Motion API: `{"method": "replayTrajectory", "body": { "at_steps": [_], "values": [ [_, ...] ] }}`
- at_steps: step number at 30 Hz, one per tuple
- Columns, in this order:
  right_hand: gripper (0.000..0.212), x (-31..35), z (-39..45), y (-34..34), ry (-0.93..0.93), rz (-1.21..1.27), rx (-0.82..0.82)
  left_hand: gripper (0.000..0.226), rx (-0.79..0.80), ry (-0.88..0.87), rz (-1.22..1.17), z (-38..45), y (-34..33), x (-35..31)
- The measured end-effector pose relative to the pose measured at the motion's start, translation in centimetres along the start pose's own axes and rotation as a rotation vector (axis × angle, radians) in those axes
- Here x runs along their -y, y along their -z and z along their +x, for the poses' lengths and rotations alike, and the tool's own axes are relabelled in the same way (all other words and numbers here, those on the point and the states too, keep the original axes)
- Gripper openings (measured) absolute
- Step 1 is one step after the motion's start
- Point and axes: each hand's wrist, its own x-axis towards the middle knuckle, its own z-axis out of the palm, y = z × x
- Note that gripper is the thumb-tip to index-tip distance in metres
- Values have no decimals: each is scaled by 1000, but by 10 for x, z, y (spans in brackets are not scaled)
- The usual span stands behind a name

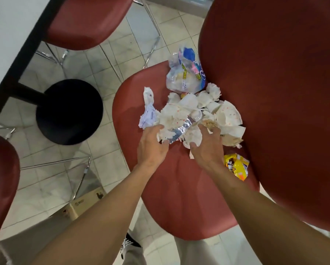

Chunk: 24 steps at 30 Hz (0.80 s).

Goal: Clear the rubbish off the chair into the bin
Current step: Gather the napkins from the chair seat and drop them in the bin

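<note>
The heap of crumpled paper and foil (191, 115) sits on the red chair seat (179, 188), right against the backrest, directly ahead of both hands. The left hand (150, 146) and right hand (208, 146) flank its near edge, fingers (202, 129) curling into the paper to gather it. No bin is in view.

Fingertips of both hands buried in crumpled paper (181, 115); chair backrest (279, 92) cut off at frame edge.

Canteen/café, red chairs (179, 188), pedestal table (5, 25), tiled floor (110, 73)
</note>
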Motion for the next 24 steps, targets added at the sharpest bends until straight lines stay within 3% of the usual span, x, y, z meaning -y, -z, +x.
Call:
{"method": "replayTrajectory", "body": {
  "at_steps": [7,12,17,24],
  "values": [
    [59,-17,43,-11,-20,-97,114,61,-22,-107,159,55,-29,-23],
    [30,-24,47,-8,-36,-60,131,40,5,7,117,67,-33,-25],
    [32,-23,31,2,-63,17,91,24,-16,30,81,45,-20,-22],
    [28,-8,-13,23,-51,38,16,21,-38,46,23,-9,5,-28]
  ]
}}
